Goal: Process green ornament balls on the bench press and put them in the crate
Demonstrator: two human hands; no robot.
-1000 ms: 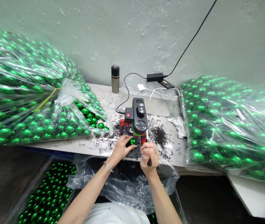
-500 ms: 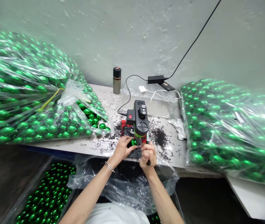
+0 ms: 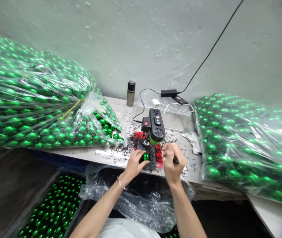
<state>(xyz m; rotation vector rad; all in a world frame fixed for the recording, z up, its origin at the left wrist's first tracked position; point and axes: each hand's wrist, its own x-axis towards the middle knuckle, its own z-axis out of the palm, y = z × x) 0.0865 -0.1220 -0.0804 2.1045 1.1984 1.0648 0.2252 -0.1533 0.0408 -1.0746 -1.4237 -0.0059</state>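
My left hand (image 3: 136, 163) curls its thumb and fingers around a shiny green ball (image 3: 146, 156) on the black base of a small bench drill press (image 3: 156, 124). The drill's black motor head stands just beyond and above the ball, with a red switch on its side. To the right of the base, my right hand (image 3: 175, 162) is wrapped round the black lever handle (image 3: 176, 160) of the press. A red mat (image 3: 159, 155) covered in black bits shows under the base.
Clear plastic bags of green balls lie at left (image 3: 31, 109) and right (image 3: 242, 138). A bottle (image 3: 131, 94), a power adapter (image 3: 169, 93) and a white glove (image 3: 192, 142) lie behind. Below the table edge sit clear plastic sheeting (image 3: 131, 205) and a bin of balls (image 3: 54, 205).
My right hand has swung outward to the right with the lever handle, away from the drill head. My left hand stays by the ball. The view has shifted slightly.
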